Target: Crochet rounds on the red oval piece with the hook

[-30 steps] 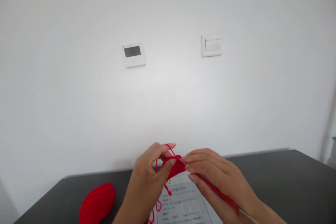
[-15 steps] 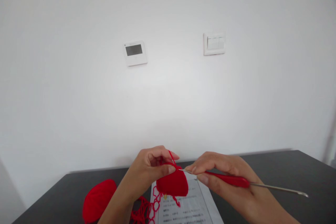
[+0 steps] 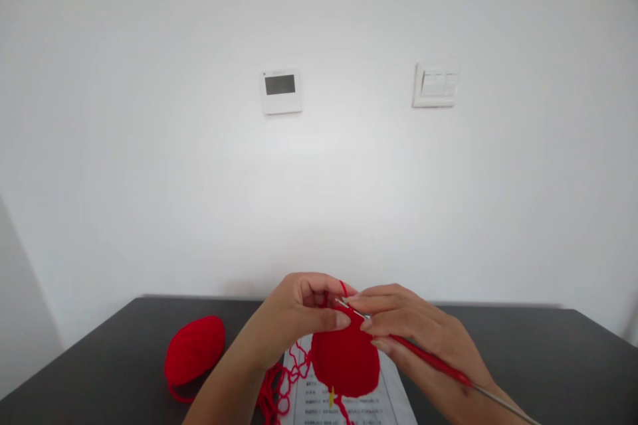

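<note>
My left hand pinches the top edge of a round red crochet piece between thumb and fingers, with a strand of red yarn running over its index finger. In my right hand is a crochet hook with a red grip and metal ends. Its tip lies at the upper edge of the crochet piece, close to my left fingertips. A yellow stitch marker and a red yarn tail hang from the piece's lower edge.
A ball of red yarn rests on the dark table at left. Loose yarn lies beside a printed sheet under my hands. On the white wall are a thermostat panel and a light switch.
The hook has swung so its rear end points lower, and my right hand has come closer to my left. More of the crochet piece shows flat. The whole view has shifted slightly.
</note>
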A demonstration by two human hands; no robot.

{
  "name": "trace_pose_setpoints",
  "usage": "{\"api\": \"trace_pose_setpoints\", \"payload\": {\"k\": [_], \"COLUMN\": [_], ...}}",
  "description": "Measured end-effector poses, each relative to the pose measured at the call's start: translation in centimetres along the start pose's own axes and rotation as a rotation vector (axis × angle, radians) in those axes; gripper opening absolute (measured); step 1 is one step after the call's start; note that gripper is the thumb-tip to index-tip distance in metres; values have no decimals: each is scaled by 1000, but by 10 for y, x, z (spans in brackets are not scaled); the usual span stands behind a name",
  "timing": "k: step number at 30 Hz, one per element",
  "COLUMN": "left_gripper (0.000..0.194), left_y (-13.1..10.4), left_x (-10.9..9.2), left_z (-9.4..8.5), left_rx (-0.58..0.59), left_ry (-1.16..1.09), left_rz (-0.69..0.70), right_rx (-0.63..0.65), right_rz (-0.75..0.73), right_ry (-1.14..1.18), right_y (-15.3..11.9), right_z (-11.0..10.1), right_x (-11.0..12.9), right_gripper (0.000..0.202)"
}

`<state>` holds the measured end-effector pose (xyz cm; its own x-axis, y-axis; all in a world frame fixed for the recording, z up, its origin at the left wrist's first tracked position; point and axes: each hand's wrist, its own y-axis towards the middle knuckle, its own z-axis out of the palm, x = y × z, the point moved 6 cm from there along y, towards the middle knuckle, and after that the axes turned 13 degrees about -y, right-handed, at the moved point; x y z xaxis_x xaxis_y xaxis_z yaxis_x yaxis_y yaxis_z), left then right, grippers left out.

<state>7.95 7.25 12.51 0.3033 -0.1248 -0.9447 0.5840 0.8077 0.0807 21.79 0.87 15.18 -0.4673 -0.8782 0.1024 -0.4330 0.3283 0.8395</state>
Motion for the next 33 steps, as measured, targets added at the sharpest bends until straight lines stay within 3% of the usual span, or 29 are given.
{"api": "trace_pose_setpoints", "payload": {"k": [7, 14, 19, 23, 28, 33], "left_gripper": [21, 29, 22, 22, 26, 29], "left_y": [0, -6, -14, -16, -14, -2], "left_x": [-6, -8, -22, -24, -12, 8], "left_z": [1, 9, 17, 21, 17, 14], "left_rx": [-91, -171, -293, -387, -419, -223], "left_ry": [123, 277, 524, 612, 427, -66], "left_rz": [148, 194, 340, 435, 435, 220], "right_rx": [0, -19, -69, -139, -242, -309], "right_rz": [73, 94, 176, 154, 51, -71], "right_ry": [-53, -48, -119, -186, -284, -392], "right_y": [-4, -4, -6, -10, -16, -15], "right_z": [-2, -4, -4, -1, 6, 6], "right_x": [-5, -5, -8, -7, -6, 1], "right_gripper": [19, 17, 14, 14, 17, 16]}}
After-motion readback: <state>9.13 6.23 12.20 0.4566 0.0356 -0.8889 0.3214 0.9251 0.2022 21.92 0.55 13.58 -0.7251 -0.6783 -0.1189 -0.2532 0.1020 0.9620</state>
